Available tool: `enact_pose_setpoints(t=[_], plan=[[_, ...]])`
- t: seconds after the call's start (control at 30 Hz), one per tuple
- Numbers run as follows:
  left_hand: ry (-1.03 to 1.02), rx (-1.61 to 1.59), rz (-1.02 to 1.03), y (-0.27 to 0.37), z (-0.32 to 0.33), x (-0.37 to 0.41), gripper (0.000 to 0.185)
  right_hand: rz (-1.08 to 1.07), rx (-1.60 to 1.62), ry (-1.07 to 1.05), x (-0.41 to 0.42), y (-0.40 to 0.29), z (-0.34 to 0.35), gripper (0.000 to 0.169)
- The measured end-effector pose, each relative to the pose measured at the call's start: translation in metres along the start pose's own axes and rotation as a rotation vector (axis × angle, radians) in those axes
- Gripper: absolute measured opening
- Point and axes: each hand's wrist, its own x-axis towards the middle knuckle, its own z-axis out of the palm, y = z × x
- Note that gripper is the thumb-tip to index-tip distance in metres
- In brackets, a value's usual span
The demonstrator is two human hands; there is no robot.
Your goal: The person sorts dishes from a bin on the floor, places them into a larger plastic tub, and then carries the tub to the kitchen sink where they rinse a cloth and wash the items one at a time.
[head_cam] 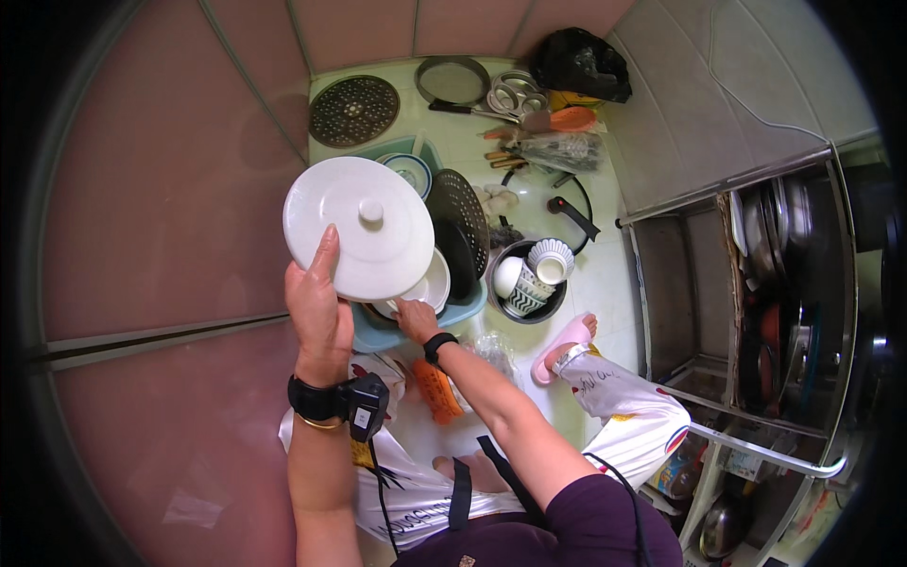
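Note:
My left hand grips a round white lid with a knob by its lower left edge, thumb on top. The lid is held above a light-blue plastic basin. Lower right of it, my right hand reaches to a white bowl in the basin; its fingertips are partly hidden at the lid's edge, so its grip cannot be told. A black perforated pan stands tilted in the basin beside a dark pan. Behind the lid lies a blue-rimmed plate.
A pot of patterned bowls stands right of the basin, near a glass lid with a black handle. Perforated tray, round pan, spatula and black bag lie beyond. An open cabinet holds cookware at right.

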Motion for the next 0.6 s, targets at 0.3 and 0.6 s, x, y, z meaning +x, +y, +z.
enact_pose_setpoints(t=[0.3,0.6], plan=[[-0.009,-0.025,0.018,0.000,0.000,0.000,0.035,-0.083,0.078,-0.175,-0.004,-0.028,-0.051,0.026],[-0.092,-0.123,0.086,0.007,0.002,-0.004,0.035,-0.211,-0.011,-0.241,-0.064,-0.064,-0.129,0.029]])
